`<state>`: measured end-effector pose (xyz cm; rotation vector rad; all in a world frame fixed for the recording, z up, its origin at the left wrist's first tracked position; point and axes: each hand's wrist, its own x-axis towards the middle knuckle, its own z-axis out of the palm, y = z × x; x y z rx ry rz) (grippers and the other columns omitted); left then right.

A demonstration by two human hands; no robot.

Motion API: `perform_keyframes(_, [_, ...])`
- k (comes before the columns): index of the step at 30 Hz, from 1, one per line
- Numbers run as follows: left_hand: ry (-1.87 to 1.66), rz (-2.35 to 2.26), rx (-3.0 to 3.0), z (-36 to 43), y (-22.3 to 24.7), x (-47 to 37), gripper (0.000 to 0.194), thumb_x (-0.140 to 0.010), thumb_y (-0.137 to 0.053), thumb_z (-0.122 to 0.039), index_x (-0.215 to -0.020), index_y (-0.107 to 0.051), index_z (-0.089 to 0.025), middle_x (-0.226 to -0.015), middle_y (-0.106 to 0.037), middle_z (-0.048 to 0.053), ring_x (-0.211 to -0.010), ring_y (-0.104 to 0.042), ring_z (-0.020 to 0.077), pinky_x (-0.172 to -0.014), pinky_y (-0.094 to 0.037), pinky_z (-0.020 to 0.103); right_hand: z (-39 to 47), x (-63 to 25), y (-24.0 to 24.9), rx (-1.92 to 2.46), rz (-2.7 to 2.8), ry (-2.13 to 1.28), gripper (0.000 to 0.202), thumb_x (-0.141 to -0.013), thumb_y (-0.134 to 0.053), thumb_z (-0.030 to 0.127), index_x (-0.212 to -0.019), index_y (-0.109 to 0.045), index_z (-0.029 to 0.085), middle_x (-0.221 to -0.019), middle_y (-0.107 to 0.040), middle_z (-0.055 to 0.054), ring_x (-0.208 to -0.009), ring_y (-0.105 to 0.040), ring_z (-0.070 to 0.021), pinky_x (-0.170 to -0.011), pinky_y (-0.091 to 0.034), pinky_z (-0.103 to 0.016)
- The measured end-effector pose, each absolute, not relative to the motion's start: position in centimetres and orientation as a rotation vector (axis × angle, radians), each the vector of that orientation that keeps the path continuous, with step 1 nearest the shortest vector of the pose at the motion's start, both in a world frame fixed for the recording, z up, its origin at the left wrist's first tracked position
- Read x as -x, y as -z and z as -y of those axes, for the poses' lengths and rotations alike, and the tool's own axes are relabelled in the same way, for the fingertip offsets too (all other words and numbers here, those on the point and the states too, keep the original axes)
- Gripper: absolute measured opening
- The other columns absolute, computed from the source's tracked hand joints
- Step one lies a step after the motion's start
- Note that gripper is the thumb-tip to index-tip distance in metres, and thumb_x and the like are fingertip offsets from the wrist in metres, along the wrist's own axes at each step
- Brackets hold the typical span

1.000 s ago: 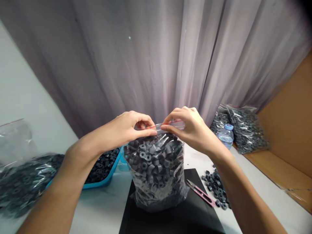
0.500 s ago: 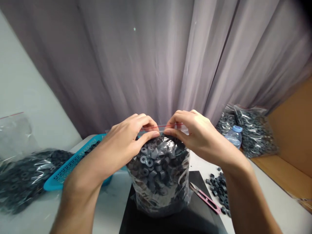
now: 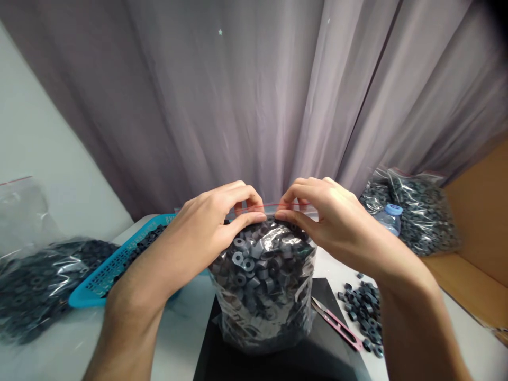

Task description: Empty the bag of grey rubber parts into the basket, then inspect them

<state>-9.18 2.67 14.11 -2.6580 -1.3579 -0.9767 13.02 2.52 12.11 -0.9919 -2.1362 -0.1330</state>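
A clear zip bag point(image 3: 264, 296) packed with small dark grey rings stands upright on a black flat board point(image 3: 238, 368). My left hand point(image 3: 222, 211) pinches the bag's top edge, thumb in front and fingers behind, just left of its middle. On the right of the middle, my right hand point(image 3: 317, 211) pinches the same edge in a like way. A red zip line runs across the top between both hands. Pink thread snips point(image 3: 337, 324) lie on the board's right side, beside the bag.
On the left are a blue basket point(image 3: 89, 293) of rings and another filled bag point(image 3: 51, 286). Loose rings point(image 3: 365, 307) lie on the white table to the right. Behind them are filled bags point(image 3: 426, 217), a bottle with a blue cap point(image 3: 393, 210) and a cardboard box point(image 3: 480, 222).
Both hands appear slightly further right along with the bag's top, still pinching it. The whole view has shifted a little, and more of the loose rings shows beside the right forearm.
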Motion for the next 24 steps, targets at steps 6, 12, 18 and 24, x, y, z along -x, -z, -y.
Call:
perform_keyframes(6, [0.939, 1.253, 2.552, -2.6, -14.0, 9.1, 0.015, -0.094, -0.064, -0.044, -0.093, -0.070, -0.030, -0.096, -0.073, -0.004, -0.083, -0.060, 0.0199, -0.079, -0.040, 0.031, -2.6, -13.2, -12.6, 0.919, 2.166, 0.182, 0.016, -0.097, -0.067, 0.029, -0.084, -0.062, 0.023, -0.086, -0.068, 0.001, -0.075, -0.059, -0.0167, -0.081, -0.037, -0.036])
perform_keyframes(12, [0.937, 1.376, 2.574, -2.7, -14.6, 10.8, 0.021, -0.089, -0.067, -0.052, -0.093, -0.075, -0.033, -0.095, -0.074, -0.005, -0.090, -0.062, 0.0205, -0.085, -0.042, 0.030, -2.5, -13.7, -12.8, 0.919, 2.165, 0.185, 0.015, -0.098, -0.066, 0.029, -0.084, -0.065, 0.023, -0.087, -0.069, 0.000, -0.078, -0.060, -0.0176, -0.084, -0.037, -0.036])
perform_keyframes(18, [0.938, 1.486, 2.675, -3.1, -15.2, 12.3, 0.025, -0.087, -0.069, -0.053, -0.087, -0.074, -0.028, -0.090, -0.073, -0.004, -0.085, -0.063, 0.0170, -0.076, -0.045, 0.026, -2.7, -16.4, -13.4, 0.953, 2.171, -0.080, 0.016, -0.097, -0.067, 0.038, -0.090, -0.070, 0.024, -0.094, -0.072, -0.002, -0.089, -0.063, -0.0199, -0.080, -0.044, -0.033])
perform_keyframes(24, [0.924, 1.465, 2.640, -3.4, -14.9, 11.7, 0.023, -0.088, -0.068, -0.050, -0.084, -0.073, -0.028, -0.087, -0.071, -0.004, -0.082, -0.060, 0.0167, -0.072, -0.042, 0.027, -3.0, -18.0, -13.2, 0.942, 2.157, -0.345, 0.020, -0.096, -0.066, 0.041, -0.093, -0.068, 0.022, -0.094, -0.073, -0.002, -0.087, -0.065, -0.0183, -0.076, -0.048, -0.028])
